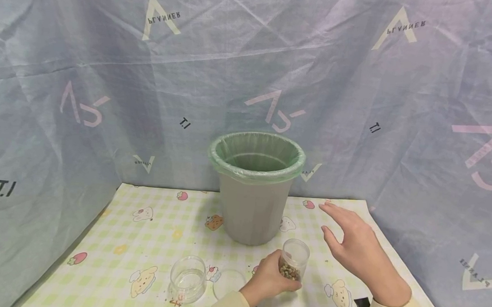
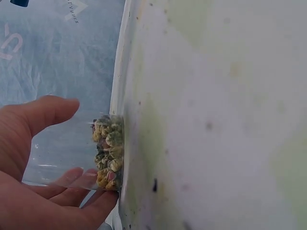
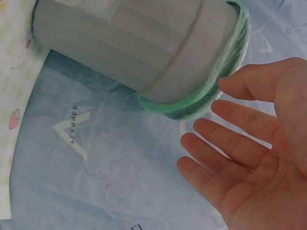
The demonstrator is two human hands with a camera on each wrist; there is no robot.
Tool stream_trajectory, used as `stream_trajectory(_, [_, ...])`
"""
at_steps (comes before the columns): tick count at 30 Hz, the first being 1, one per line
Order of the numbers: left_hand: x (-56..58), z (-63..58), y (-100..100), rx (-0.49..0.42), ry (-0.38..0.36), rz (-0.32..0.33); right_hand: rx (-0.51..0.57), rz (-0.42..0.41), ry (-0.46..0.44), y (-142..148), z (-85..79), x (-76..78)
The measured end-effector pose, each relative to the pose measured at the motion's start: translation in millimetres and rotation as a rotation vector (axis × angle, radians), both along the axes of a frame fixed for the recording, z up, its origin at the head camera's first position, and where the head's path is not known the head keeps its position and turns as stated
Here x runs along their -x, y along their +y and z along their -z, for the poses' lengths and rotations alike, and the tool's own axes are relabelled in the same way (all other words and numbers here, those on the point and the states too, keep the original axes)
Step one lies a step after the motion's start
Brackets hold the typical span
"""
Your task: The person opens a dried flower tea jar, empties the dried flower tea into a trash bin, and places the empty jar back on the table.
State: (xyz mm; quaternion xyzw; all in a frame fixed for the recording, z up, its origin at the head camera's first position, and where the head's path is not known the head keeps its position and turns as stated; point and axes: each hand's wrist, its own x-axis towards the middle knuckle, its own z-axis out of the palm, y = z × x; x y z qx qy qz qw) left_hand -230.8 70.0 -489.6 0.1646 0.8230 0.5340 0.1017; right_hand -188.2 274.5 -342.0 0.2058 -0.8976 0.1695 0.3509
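My left hand (image 1: pixel 267 279) grips a clear plastic jar (image 1: pixel 297 251), thumb on one side and fingers on the other. Dried flower buds (image 2: pixel 109 153), yellowish and green, fill the bottom part of the jar. In the left wrist view the jar's base is at or very near the tablecloth; I cannot tell whether it touches. My right hand (image 1: pixel 356 245) is raised to the right of the jar, holding nothing, its fingers extended and spread in the right wrist view (image 3: pixel 254 148).
A grey bin (image 1: pixel 253 209) with a green liner (image 1: pixel 257 175) stands behind the jar. To the left are a second clear jar (image 1: pixel 188 280) and a clear round lid (image 1: pixel 227 286) on the checked tablecloth (image 1: pixel 112 244). A small black object (image 1: pixel 362 306) lies by the right sleeve.
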Motion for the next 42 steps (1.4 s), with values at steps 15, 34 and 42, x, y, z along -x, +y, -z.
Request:
stream_trajectory(15, [-1.8,-6.3,-7,-0.011,0.001,0.024,0.003,-0.005,-0.017,-2,4.7,2.9])
stream_trajectory(34, [2.4,-19.7,-21,0.012,0.053,-0.012,0.065,-0.064,-0.189,0,22.2,12.8])
stream_trajectory(42, [1.9,-25.3,-28,0.018,0.144,-0.005,0.128,-0.094,-0.293,3,37.1,19.3])
